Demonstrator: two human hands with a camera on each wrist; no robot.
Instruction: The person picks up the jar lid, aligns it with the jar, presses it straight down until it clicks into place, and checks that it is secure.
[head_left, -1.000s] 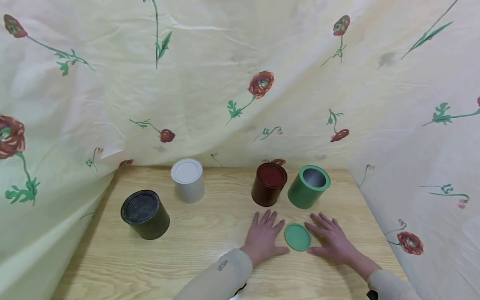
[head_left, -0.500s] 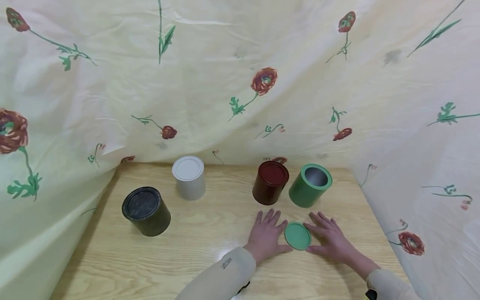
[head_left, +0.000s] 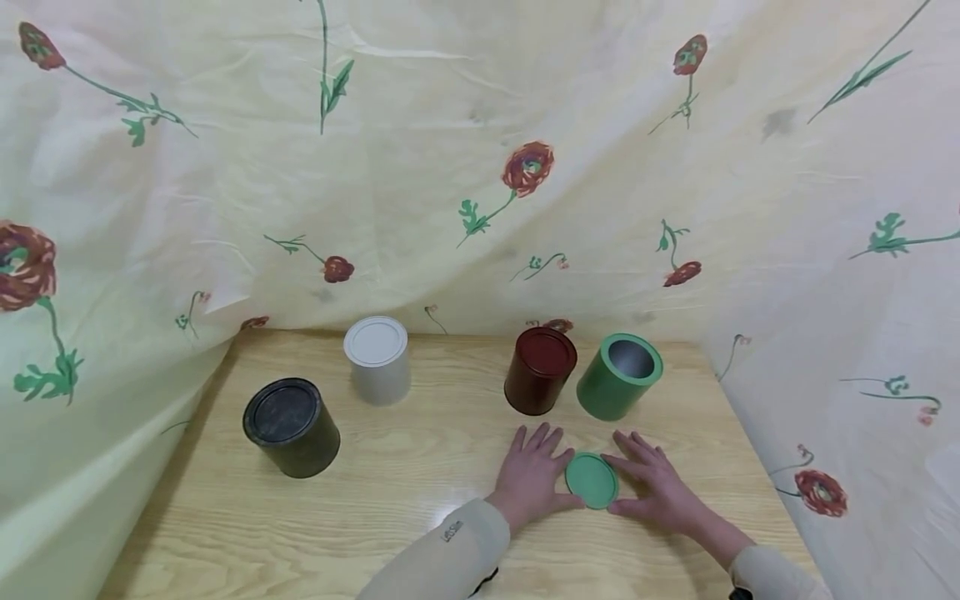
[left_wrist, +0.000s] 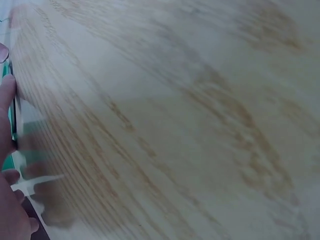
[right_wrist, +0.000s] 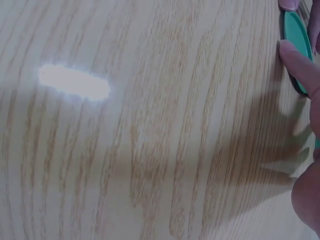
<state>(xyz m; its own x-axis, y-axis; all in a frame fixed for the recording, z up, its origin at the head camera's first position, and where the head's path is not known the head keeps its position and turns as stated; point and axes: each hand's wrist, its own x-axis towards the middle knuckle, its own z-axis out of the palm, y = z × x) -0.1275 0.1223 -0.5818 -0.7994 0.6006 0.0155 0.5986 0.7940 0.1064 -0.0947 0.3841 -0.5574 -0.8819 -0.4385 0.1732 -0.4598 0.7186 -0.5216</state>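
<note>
Four cylindrical tins are standing on the wooden bench (head_left: pixel 390 467): a black tin (head_left: pixel 291 427) at the left front, lid on; a white tin (head_left: pixel 377 360) behind it toward the middle, lid on; a dark red tin (head_left: pixel 538 370) right of centre, lid on; a green tin (head_left: pixel 618 376) just beside the red one, standing open, its grey inner wall showing, its contents not visible; the green lid (head_left: pixel 591 480) is lying flat on the bench in front of the red and green tins, between the two hands; the left hand (head_left: pixel 530 477) is resting flat on the bench, fingers straight and spread, thumb touching the lid's left edge; the right hand (head_left: pixel 657 485) is lying likewise, fingers spread and thumb touching the lid's right edge; neither grip is pinching the lid; a pale floral cloth (head_left: pixel 465 167) is hanging behind and at both sides of the bench; compared with a second ago, both hands are sitting closer in against the lid, where small gaps were showing before; the lid is lying slightly further left; the four tins are standing unmoved.
</note>
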